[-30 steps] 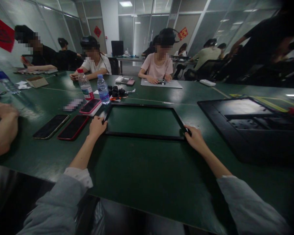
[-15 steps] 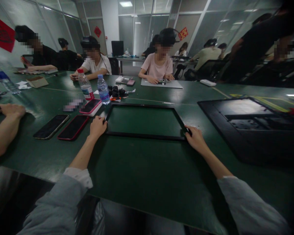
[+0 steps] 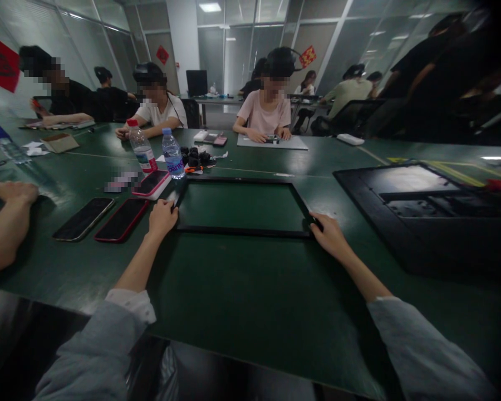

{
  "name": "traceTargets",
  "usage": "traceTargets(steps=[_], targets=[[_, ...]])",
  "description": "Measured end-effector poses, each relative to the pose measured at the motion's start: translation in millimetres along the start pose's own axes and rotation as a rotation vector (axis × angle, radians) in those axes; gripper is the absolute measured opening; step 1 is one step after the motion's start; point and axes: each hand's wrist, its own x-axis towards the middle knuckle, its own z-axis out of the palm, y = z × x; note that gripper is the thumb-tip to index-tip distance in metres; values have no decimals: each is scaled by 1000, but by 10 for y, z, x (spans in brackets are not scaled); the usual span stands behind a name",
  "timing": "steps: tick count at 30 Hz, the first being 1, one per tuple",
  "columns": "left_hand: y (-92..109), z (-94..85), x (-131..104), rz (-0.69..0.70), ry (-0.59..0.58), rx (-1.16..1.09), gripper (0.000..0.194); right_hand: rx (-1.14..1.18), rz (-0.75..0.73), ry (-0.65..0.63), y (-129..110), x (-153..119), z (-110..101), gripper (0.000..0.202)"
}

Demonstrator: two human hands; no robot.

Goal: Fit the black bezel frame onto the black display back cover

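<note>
A thin black rectangular frame, like a monitor bezel, spans the space between my hands, and the green table shows through its middle. My left hand is closed round its left side. On the opposite side, my right hand grips the frame near its right front corner. Whether the frame rests on the table or sits slightly above it, I cannot tell. To the right lies a large black panel, resembling a monitor's back cover, apart from my right hand.
Left of my left hand lie a red-edged phone, a dark phone and a pink-edged phone. Two bottles, one red-capped and one blue-capped, stand behind them. Another person's arm rests at far left.
The whole view has shifted slightly, so most things appear a little further left. Both hands keep their hold on the black frame.
</note>
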Motion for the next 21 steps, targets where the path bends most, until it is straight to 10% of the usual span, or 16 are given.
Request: traceTargets(steps=[21], targets=[[63,9,-16,213,117,-110,45,-11,-14,24,47,-9,58,50]])
